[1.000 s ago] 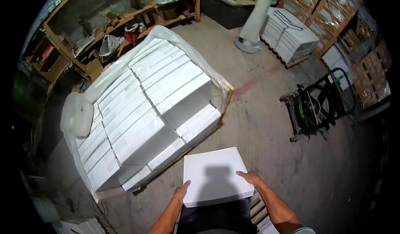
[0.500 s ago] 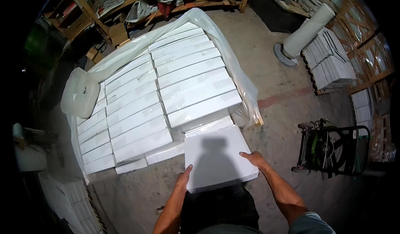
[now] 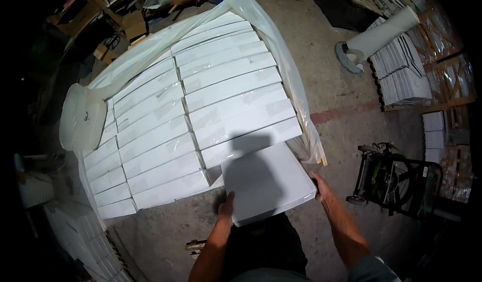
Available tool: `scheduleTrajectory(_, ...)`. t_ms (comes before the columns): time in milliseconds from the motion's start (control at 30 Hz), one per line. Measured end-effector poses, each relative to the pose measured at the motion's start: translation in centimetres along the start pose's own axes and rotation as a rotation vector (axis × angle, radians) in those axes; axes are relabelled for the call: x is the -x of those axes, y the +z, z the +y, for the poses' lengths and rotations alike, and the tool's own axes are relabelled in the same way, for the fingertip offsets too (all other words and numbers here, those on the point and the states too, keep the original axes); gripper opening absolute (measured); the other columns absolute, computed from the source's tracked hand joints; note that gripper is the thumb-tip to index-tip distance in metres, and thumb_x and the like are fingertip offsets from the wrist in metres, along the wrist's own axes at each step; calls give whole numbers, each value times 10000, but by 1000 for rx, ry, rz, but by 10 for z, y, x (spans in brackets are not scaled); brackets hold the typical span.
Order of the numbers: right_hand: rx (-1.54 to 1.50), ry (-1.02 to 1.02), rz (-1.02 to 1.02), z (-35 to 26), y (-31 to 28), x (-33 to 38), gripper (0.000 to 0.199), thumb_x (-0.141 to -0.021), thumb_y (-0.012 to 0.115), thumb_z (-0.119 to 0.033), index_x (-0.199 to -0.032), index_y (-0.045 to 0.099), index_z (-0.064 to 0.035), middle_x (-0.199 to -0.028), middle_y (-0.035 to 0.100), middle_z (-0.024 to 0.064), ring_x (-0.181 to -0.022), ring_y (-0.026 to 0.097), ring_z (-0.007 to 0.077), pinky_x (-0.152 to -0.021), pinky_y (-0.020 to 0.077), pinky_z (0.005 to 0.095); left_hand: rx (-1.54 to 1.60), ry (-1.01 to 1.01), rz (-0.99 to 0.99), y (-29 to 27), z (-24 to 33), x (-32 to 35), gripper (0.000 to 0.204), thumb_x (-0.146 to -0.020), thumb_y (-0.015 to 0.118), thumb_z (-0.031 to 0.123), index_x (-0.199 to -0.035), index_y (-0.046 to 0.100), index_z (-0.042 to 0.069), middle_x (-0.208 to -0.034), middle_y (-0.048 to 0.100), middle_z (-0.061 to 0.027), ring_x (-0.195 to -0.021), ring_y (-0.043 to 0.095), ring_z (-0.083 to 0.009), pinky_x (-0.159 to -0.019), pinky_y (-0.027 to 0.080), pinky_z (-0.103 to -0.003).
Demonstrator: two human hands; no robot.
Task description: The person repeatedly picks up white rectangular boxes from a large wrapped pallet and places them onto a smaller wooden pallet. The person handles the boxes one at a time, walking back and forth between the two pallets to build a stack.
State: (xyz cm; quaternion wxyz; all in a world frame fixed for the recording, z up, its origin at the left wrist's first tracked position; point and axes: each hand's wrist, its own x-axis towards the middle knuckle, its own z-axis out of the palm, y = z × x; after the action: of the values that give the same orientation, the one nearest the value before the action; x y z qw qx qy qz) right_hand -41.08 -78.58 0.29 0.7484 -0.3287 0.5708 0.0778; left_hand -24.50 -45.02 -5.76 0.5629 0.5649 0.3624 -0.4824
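Observation:
A flat white box (image 3: 271,181) lies level between my hands, in front of my body. My left hand (image 3: 227,207) grips its left edge near the front corner. On the opposite side, my right hand (image 3: 320,185) presses against the right edge, its lower fingers partly hidden by the box. The far edge of the box meets the near right part of a large stack of similar white boxes (image 3: 150,116); whether it rests on anything there cannot be seen. Loose clear plastic film (image 3: 288,81) surrounds the stack, and a whitish bulging plastic bundle (image 3: 83,116) sits at its left.
A wheeled black-and-green cart (image 3: 396,181) stands to the right. Farther back are a thick pale roll (image 3: 384,33) and another stack of white boxes (image 3: 401,81). Cluttered wooden shelving (image 3: 90,16) lines the back left, with more white stacked packs (image 3: 83,237) at lower left.
The white box has shifted slightly right and closer against the stack, covering the lower boxes there. My right thumb has left the box's top and now lies along its side edge.

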Motion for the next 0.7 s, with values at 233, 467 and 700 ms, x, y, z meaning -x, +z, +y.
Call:
scheduleTrajectory(233, -513, -192, -177, 14, 54, 70, 575, -890, 485, -432, -1246, 430, 15, -1235, 503, 142, -1135, 487, 278, -984, 371, 436, 385, 5, -72, 1, 45, 43, 355, -918, 430, 272, -1131, 536, 9, -1039, 591, -113, -927, 579, -240, -769, 492, -356)
scheduleTrajectory(467, 177, -296, -60, -45, 183, 39, 726, -859, 533, -470, -1241, 388, 130, -1188, 492, 213, -1050, 530, 261, -912, 420, 424, -192, 531, -133, 25, 96, 44, 359, -928, 386, 231, -1180, 494, -1, -1210, 503, -163, -1074, 503, -294, -882, 446, -407)
scheduleTrajectory(700, -120, -123, -126, -51, 192, 33, 686, -815, 603, -460, -1151, 459, 120, -1038, 562, 184, -852, 582, 252, -735, 496, 345, 188, 169, -506, 19, 60, 46, 379, -931, 400, 237, -1200, 454, -25, -1088, 577, -202, -982, 575, -337, -830, 481, -423)
